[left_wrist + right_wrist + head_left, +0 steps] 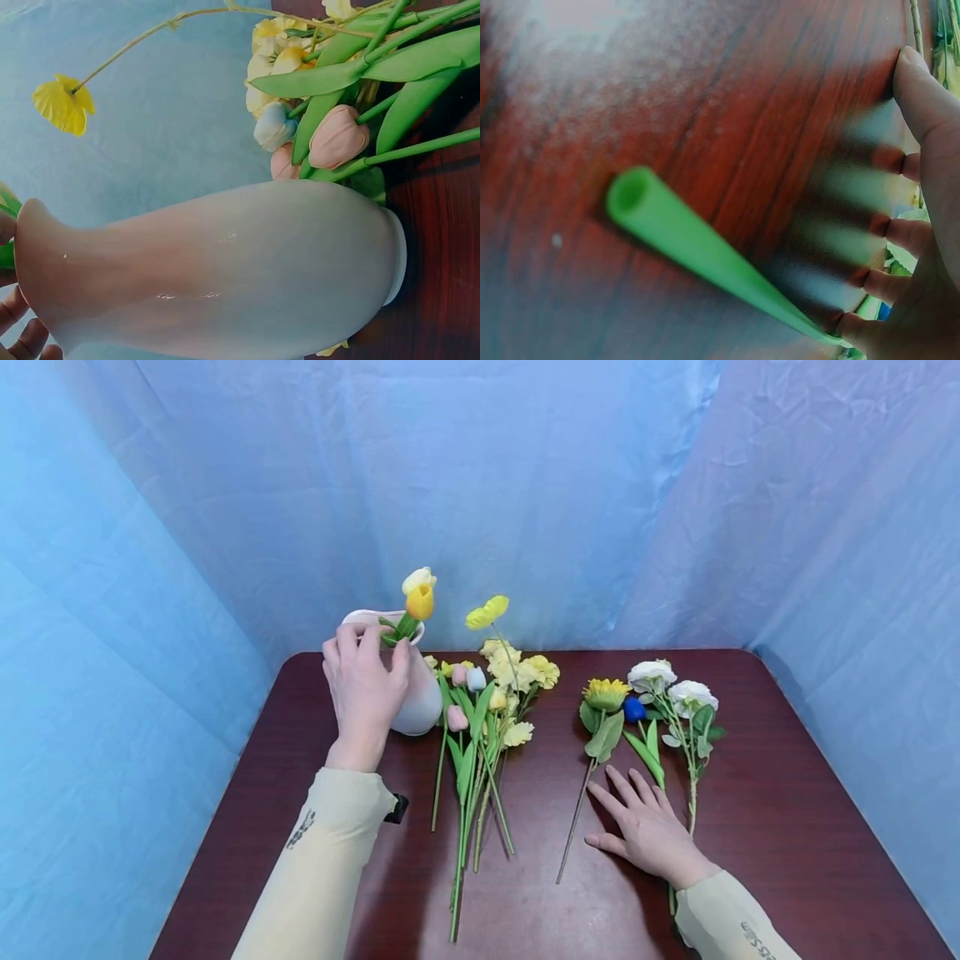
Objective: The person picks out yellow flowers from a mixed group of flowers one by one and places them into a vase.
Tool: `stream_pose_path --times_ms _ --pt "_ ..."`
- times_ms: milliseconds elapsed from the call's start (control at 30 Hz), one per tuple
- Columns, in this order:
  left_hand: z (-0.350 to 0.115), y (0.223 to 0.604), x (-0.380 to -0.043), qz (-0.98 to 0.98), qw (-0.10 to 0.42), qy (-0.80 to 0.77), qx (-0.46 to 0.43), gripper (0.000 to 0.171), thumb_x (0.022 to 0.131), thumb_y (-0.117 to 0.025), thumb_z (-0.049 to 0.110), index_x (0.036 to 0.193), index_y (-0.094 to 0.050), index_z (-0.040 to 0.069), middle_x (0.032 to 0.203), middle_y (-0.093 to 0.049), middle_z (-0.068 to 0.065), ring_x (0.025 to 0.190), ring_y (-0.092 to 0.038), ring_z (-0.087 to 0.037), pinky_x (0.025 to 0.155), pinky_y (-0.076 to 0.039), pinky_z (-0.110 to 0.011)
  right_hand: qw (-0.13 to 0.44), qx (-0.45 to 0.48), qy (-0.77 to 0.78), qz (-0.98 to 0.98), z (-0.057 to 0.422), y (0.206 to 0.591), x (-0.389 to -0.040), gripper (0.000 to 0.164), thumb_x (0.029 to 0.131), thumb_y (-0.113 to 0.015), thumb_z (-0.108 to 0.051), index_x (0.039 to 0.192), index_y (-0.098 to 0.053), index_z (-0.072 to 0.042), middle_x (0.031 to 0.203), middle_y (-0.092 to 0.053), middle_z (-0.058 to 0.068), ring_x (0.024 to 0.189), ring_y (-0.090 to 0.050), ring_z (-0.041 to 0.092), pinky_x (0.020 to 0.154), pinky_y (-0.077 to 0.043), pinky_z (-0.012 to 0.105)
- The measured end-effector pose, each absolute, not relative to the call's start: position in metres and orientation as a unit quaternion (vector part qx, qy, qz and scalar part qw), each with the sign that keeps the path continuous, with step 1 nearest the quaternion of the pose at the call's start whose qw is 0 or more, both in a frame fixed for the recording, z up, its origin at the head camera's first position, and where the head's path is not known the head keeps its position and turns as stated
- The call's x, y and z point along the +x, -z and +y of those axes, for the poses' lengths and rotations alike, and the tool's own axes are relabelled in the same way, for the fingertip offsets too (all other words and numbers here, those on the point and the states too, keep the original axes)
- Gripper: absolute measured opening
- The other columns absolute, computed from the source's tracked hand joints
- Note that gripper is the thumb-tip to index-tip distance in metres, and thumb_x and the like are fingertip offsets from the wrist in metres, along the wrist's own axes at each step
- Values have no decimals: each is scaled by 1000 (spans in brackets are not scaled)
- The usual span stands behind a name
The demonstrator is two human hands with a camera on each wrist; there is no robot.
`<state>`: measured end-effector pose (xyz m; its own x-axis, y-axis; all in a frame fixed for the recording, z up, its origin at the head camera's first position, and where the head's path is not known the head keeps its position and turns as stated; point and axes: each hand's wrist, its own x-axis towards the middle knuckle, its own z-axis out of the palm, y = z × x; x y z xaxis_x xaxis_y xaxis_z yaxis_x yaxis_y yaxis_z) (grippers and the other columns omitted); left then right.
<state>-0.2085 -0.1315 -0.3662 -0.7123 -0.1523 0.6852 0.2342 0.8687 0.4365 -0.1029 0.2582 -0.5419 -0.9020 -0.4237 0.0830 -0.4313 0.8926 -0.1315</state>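
A pale, glossy vase stands at the back left of the table. At its mouth my left hand pinches the green leafy stem of a yellow tulip; a paler tulip head shows just behind it. In the left wrist view, fingertips lie right at the vase's rim beside the green leaves. My right hand rests with spread fingers on the table, across the stem of a blue tulip. That green stem's hollow end points toward the right wrist camera. A sunflower lies beside this hand.
Right of the vase lies a bunch with pink tulips, a pale blue tulip and pale yellow blossoms. One yellow poppy-like flower sticks up from it. White roses lie at the right. Blue curtains surround the table.
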Motion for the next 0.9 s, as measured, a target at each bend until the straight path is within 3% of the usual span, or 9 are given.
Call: stream_pose_path --times_ms 133,233,367,467,600,900 --pt "-130 366 -206 -872 403 276 -21 44 88 -67 26 127 -55 9 116 -47 -17 100 -39 -39 87 -37 -53 23 218 -71 -973 258 541 -103 75 82 -61 -65 142 -47 -23 150 -34 17 134 -27 48 97 -31 72" --pt "-126 365 -201 -842 458 282 -38 59 85 -66 21 139 -44 11 119 -43 -19 104 -37 -39 90 -34 -53 24 218 -70 -973 258 541 -103 74 82 -62 -65 142 -47 -23 150 -35 17 134 -27 48 97 -31 72" --pt "-114 358 -192 -772 552 292 -118 48 84 -59 8 132 -53 10 114 -47 -20 101 -39 -38 84 -31 -54 24 220 -69 -973 258 541 -103 74 82 -62 -65 142 -47 -23 150 -35 17 134 -28 48 96 -31 72" --pt "-102 354 -184 -735 578 296 -197 38 83 -53 0 119 -63 8 106 -52 -20 93 -41 -38 77 -30 -54 24 220 -66 -973 258 542 -103 75 82 -61 -65 142 -47 -23 150 -35 17 134 -28 48 97 -31 72" --pt "-86 359 -176 -739 544 295 -265 33 81 -51 -2 110 -67 6 101 -55 -18 90 -43 -38 78 -32 -53 24 218 -62 -974 258 543 -104 75 82 -60 -67 142 -46 -24 151 -34 16 134 -27 47 97 -31 72" --pt "-54 407 -166 -811 399 264 -338 30 82 -50 2 103 -70 10 102 -61 -7 91 -51 -30 79 -43 -45 20 216 -58 -974 258 541 -103 75 82 -60 -67 142 -46 -24 150 -35 16 134 -28 47 96 -31 72"
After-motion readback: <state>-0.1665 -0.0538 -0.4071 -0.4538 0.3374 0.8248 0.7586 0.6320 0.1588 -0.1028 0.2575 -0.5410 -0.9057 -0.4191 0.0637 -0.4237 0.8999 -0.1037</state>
